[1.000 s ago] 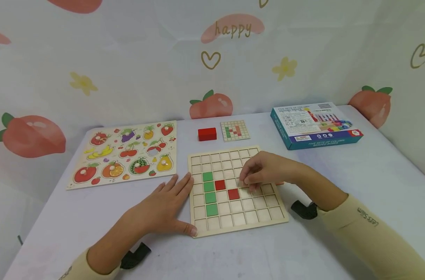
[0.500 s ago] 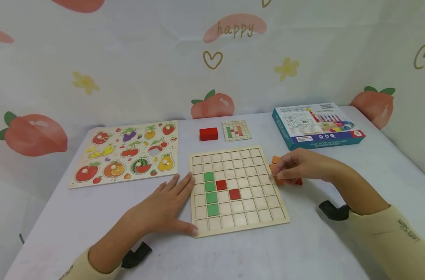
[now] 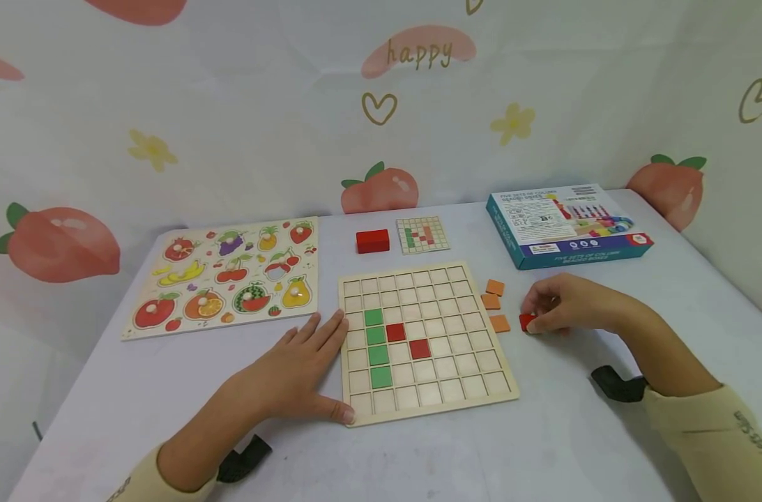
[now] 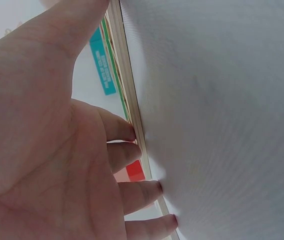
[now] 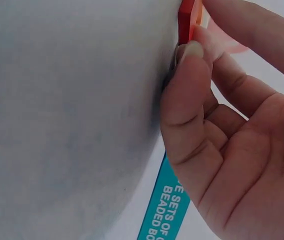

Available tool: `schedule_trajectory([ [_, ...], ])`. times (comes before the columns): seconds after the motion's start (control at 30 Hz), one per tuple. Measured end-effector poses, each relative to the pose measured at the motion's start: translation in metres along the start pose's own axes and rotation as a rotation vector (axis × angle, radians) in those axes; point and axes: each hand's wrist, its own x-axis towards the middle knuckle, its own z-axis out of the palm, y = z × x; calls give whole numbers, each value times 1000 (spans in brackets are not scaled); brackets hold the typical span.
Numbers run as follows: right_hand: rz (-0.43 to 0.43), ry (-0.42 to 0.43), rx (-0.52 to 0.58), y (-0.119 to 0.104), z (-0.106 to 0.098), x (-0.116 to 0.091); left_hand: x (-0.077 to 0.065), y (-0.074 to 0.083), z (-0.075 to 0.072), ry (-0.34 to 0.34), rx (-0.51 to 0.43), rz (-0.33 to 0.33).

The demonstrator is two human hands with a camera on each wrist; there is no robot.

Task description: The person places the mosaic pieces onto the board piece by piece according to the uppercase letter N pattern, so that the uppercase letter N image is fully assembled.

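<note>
A wooden grid board lies on the table, with a column of several green tiles and two red tiles in its cells. My left hand is spread flat beside it, fingertips and thumb touching its left edge. To the right of the board my right hand pinches a small red square tile close over the table; the same red tile shows at the thumb tip in the right wrist view. Three orange tiles lie between that hand and the board.
Behind the board are a red block and a small pattern card with a coloured grid. A fruit peg puzzle lies at left. The teal-edged box sits at back right, before a printed cloth backdrop.
My right hand has moved right, off the grid board and past the orange tiles, and now pinches a red tile. The left hand has stayed at the board's edge.
</note>
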Motion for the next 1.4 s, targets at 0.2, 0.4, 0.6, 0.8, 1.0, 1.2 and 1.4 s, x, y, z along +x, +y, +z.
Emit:
schedule_trajectory([
  [0.2,9,-2,-32,-2,3,1,1,0,0,-7,5,-8],
  [0.4,-13,4,-45,-4,3,0,0,0,0,-7,0,-7],
  [0.6,-46,-2,-16,-4,3,0,0,0,0,-4,0,-2],
  [0.8,-59,-21,65,-2,2,1,1,0,1,-4,4,-6],
  [1.0,-85,-42,130,-2,1,1,1,0,2,-9,11,-21],
  [1.2,-110,-77,181,-6,4,0,1,0,2,-7,8,-11],
  [1.4,-133,-98,200,-10,4,-1,1,0,1,-9,11,-13],
])
